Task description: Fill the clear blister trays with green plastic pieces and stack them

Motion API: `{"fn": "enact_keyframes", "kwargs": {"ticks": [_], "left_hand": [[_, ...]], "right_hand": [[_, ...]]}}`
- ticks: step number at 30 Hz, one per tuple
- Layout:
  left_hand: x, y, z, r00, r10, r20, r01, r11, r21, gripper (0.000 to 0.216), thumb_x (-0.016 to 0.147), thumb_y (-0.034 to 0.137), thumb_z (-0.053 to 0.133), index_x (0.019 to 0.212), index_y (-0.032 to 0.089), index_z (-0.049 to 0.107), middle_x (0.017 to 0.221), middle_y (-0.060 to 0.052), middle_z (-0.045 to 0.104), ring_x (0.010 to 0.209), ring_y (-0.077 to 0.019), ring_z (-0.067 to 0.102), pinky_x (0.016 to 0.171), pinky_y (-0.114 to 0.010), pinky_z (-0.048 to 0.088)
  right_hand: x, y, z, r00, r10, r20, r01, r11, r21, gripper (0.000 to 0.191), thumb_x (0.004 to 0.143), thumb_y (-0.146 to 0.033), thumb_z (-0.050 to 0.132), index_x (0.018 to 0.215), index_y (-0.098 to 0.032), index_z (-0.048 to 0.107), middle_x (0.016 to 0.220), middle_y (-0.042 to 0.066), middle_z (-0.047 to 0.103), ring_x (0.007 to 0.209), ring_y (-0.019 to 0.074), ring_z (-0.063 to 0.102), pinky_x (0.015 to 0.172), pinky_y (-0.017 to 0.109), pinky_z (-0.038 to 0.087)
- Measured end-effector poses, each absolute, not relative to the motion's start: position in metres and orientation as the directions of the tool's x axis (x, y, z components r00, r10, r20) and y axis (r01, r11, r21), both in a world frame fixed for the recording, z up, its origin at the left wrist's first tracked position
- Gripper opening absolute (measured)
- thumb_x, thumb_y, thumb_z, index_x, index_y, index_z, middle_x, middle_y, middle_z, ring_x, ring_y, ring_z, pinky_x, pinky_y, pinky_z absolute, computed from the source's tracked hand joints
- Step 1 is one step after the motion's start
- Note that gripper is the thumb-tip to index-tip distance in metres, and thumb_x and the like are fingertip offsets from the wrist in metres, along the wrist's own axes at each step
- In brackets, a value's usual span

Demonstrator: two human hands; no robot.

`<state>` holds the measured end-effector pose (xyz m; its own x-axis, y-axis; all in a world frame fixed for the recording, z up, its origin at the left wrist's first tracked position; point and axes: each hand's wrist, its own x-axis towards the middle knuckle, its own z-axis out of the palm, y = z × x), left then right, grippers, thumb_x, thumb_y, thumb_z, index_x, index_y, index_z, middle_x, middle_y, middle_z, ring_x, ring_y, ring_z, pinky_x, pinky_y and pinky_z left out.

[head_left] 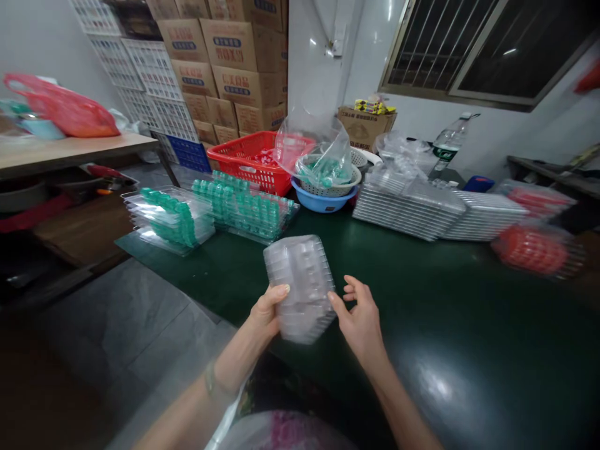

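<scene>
A stack of clear plastic trays [300, 281] is held up above the near edge of the green table. My left hand [267, 309] grips its lower left side, thumb across the face and the other fingers hidden behind. My right hand [360, 315] is at the stack's right edge. One fingertip touches or nearly touches that edge, while the remaining fingers are bent and apart from it. Beyond the hands, clear trays with green pieces [248, 206] stand in piles, and another such pile [171, 215] lies to the left.
On the green table [375, 262] are stacked clear trays [407, 206], a blue basin [325, 199] with a strainer and bagged green pieces, and a red basket [253, 162]. A plastic bottle [447, 147] and bagged red items [532, 250] stand right. Cardboard boxes [234, 56] rise behind.
</scene>
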<state>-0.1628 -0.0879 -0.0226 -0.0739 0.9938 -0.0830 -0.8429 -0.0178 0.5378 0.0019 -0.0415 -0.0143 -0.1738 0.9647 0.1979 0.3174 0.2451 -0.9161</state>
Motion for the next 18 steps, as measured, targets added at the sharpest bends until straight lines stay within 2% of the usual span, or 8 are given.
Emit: {"fn": "enact_keyframes", "kwargs": {"ticks": [2,6,10,13,18], "left_hand": [[-0.158,-0.088,-0.026,-0.122,0.985,-0.119,-0.823,-0.034,0.567,0.033,0.052,0.024,0.073,0.081,0.013,0.062,0.074,-0.006,0.069,0.062,-0.0204,0.063,0.061,-0.032,0.051],[-0.144,-0.092,-0.031,-0.188,0.967,-0.173,-0.773,-0.037,0.633,0.033,0.053,0.018,0.072,0.084,0.014,0.061,0.072,-0.003,0.068,0.060,-0.0169,0.061,0.059,-0.028,0.049],[-0.135,-0.095,-0.031,-0.168,0.973,-0.156,-0.748,-0.023,0.664,0.028,0.059,0.021,0.069,0.084,0.014,0.061,0.071,-0.004,0.067,0.060,-0.0181,0.061,0.058,-0.029,0.048],[-0.132,-0.095,-0.028,-0.069,0.988,-0.136,-0.761,0.036,0.647,0.035,0.056,0.025,0.069,0.088,0.012,0.061,0.069,-0.006,0.066,0.057,-0.0210,0.061,0.055,-0.033,0.048],[-0.128,-0.092,-0.025,-0.012,0.994,-0.108,-0.753,0.062,0.656,0.035,0.055,0.029,0.070,0.083,0.011,0.061,0.059,-0.006,0.065,0.049,-0.0210,0.060,0.048,-0.032,0.047]], "right_hand": [[0.000,-0.054,-0.001,-0.222,0.934,0.281,0.316,0.341,-0.885,0.032,0.075,-0.037,0.058,0.101,-0.018,0.059,0.081,0.004,0.059,0.066,0.0132,0.055,0.058,0.024,0.046],[-0.009,-0.073,0.025,-0.481,0.854,0.197,0.233,0.341,-0.911,0.014,0.074,-0.032,0.060,0.075,-0.018,0.060,0.061,-0.002,0.056,0.054,0.0092,0.051,0.051,0.020,0.041],[-0.006,-0.068,0.034,-0.582,0.811,0.060,0.180,0.201,-0.963,0.016,0.073,-0.029,0.061,0.064,-0.016,0.056,0.050,-0.005,0.051,0.044,0.0062,0.044,0.043,0.018,0.035],[0.001,-0.059,0.033,-0.640,0.768,-0.037,0.192,0.113,-0.975,0.019,0.073,-0.032,0.060,0.065,-0.015,0.057,0.045,-0.005,0.048,0.039,0.0060,0.042,0.037,0.017,0.032],[0.008,-0.056,0.036,-0.670,0.739,-0.069,0.200,0.090,-0.976,0.018,0.074,-0.031,0.058,0.067,-0.015,0.058,0.047,-0.004,0.049,0.040,0.0063,0.044,0.037,0.017,0.032]]}}
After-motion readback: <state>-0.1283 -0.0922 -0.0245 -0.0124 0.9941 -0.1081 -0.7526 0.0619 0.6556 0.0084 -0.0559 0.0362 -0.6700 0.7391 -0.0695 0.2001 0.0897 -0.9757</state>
